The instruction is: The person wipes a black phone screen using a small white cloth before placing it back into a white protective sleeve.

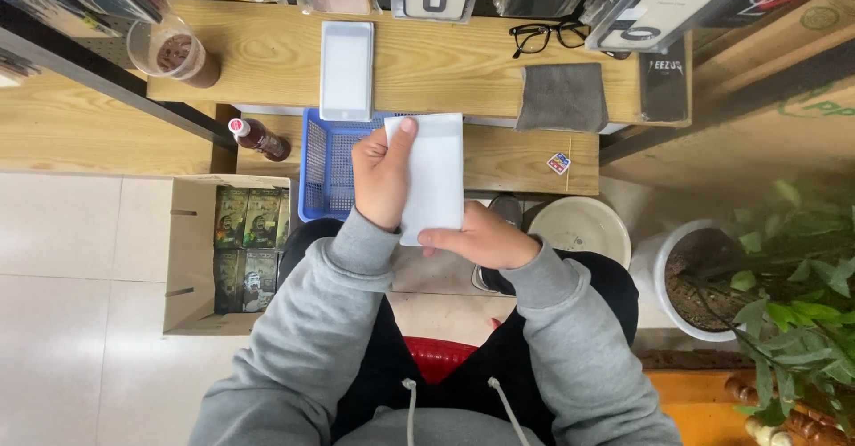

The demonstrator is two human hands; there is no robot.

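A flat white rectangular packet (pixel 436 174) is held upright in front of me, over my lap. My left hand (pixel 381 177) grips its left edge, thumb pressed near the top corner. My right hand (pixel 485 239) holds its bottom right corner from below. Both sleeves are grey. Behind the packet stands a blue plastic basket (pixel 322 168) on the lower wooden shelf (pixel 517 156). A second white flat rectangle with a pale border (pixel 346 70) lies on the upper wooden counter (pixel 427 63).
The counter carries black glasses (pixel 545 34), a grey cloth (pixel 563 96) and a plastic cup with a brown drink (pixel 175 51). A red-capped bottle (pixel 258 137) lies by the basket. A cardboard box of packets (pixel 230 252), a white bucket (pixel 581 229) and a potted plant (pixel 712 281) stand on the floor.
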